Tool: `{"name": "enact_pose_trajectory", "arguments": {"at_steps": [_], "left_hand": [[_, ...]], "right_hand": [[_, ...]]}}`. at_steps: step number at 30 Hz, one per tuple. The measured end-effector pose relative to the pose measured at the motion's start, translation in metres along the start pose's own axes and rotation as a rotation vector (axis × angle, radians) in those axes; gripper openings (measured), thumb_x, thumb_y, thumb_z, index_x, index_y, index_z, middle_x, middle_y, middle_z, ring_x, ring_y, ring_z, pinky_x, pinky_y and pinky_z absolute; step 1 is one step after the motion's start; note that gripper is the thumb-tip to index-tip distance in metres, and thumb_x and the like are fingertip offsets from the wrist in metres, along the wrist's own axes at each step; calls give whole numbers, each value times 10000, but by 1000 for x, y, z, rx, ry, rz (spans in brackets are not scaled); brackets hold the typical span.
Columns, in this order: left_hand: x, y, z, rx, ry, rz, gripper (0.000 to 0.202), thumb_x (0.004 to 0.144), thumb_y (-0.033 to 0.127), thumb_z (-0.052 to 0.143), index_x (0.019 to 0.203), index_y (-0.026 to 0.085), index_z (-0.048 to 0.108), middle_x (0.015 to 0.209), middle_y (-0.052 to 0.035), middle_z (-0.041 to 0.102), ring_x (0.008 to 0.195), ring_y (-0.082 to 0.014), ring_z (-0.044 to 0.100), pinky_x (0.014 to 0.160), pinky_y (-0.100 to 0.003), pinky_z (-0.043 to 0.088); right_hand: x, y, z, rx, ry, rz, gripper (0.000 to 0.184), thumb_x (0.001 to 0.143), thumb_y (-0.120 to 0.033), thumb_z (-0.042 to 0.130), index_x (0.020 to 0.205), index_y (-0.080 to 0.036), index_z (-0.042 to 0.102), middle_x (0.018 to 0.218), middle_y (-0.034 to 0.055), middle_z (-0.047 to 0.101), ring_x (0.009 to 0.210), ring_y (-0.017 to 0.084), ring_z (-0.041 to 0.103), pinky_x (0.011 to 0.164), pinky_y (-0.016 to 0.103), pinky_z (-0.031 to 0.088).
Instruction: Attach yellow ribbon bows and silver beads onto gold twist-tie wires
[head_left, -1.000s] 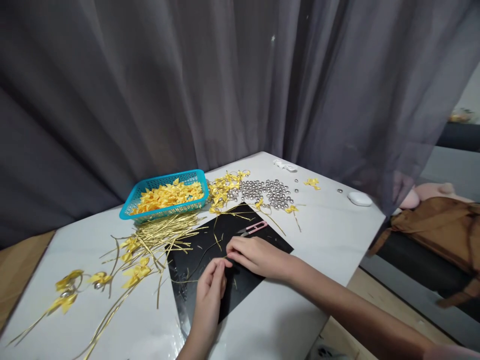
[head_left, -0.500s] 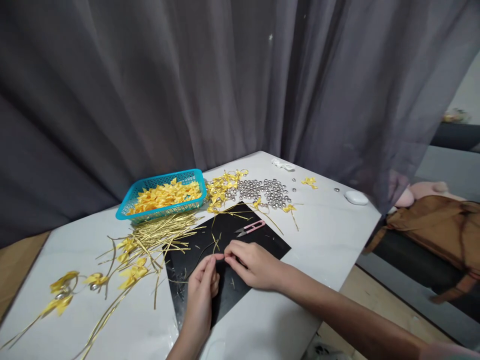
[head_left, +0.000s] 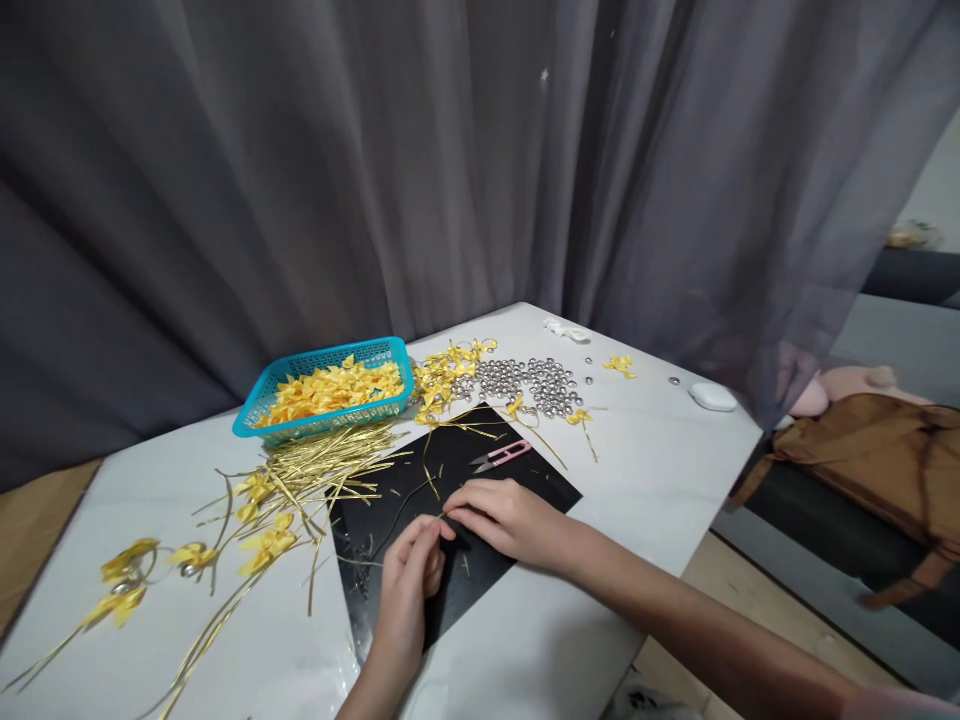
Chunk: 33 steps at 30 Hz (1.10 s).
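Note:
Both hands meet over a black sheet (head_left: 525, 485) on the white table (head_left: 645, 470). My left hand (head_left: 409, 580) and my right hand (head_left: 506, 520) pinch the same thin gold wire strip (head_left: 429, 478), which curves up and away from the fingertips. Small pink snips (head_left: 504, 456) lie on the sheet just beyond my right hand. Left of the sheet is a heap of gold strips (head_left: 322, 465). Several yellow ribbon bows (head_left: 262, 545) on gold stems lie on the table to the left.
A teal basket (head_left: 259, 400) full of yellow bows stands at the back left. A patch of silver beads (head_left: 536, 382) lies behind the sheet, with more bows (head_left: 442, 375) beside it. A small white object (head_left: 711, 396) rests near the right edge. Grey curtain (head_left: 450, 170) hangs behind.
The two hands stayed together over the black sheet, shifting slightly while working the gold strip; its free end now curves up further. Nothing else moved.

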<state>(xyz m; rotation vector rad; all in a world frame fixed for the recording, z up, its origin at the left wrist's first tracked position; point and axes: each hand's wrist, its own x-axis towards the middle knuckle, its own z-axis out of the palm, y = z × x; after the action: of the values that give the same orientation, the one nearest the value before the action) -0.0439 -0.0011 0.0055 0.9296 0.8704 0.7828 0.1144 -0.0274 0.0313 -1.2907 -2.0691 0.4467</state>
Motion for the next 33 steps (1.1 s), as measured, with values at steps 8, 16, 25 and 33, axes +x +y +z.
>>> {"name": "enact_pose_trajectory", "arguments": {"at_steps": [8, 16, 25, 33], "left_hand": [[0, 3, 2, 3, -6, 5, 430, 604, 549, 682, 578, 159, 505, 473, 111, 199, 445, -48, 107, 410, -177, 88], [-1, 0, -2, 4, -35, 4, 375, 638, 485, 672, 568, 145, 530, 469, 107, 190, 441, -45, 106, 414, -184, 79], [1, 0, -3, -14, -29, 11, 350, 643, 467, 668, 577, 147, 542, 456, 108, 202, 438, -48, 105, 414, -193, 81], [-1, 0, -2, -24, -25, 27, 352, 650, 465, 670, 563, 148, 544, 464, 104, 193, 445, -53, 103, 414, -200, 85]], "right_hand": [[-2, -2, -2, -16, -92, -116, 303, 930, -175, 380, 1152, -120, 580, 967, 87, 623, 843, 122, 580, 758, 208, 451], [0, 5, -1, -20, -83, -77, 284, 946, -237, 379, 963, -111, 632, 862, 69, 628, 774, 116, 569, 706, 199, 434], [-2, 0, -3, 72, -82, 68, 398, 854, -156, 475, 1250, -122, 451, 1002, 76, 586, 569, 55, 485, 592, 188, 444], [3, 6, 0, 60, -12, -51, 190, 903, -199, 445, 888, -109, 611, 807, 62, 605, 708, 103, 541, 665, 203, 437]]}}
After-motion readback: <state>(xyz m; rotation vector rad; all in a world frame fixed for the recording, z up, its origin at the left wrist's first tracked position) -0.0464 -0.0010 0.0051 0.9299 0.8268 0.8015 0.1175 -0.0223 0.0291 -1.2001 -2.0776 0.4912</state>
